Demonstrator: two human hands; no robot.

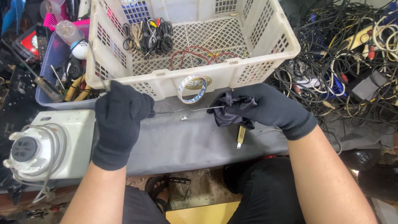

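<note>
1. Left hand: black knit glove, ribbed cuff ending at the wrist.
2. Right hand: matching black knit glove (cuff slightly rolled).
3. Forearms: bare, no sleeves in view.
4. Legs: dark shorts or trousers (length not clear).
5. Foot: dark open sandal with straps.

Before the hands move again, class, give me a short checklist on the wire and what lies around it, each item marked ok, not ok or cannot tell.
1. Left hand grips the thin wire: ok.
2. Right hand grips its other end: ok, with a black cloth bunched there.
3. Wire stretched straight: not ok, slight kink.
4. Both hands gloved: ok.
5. Wire clear of the white basket: ok.
6. Wire undamaged: cannot tell.
</note>
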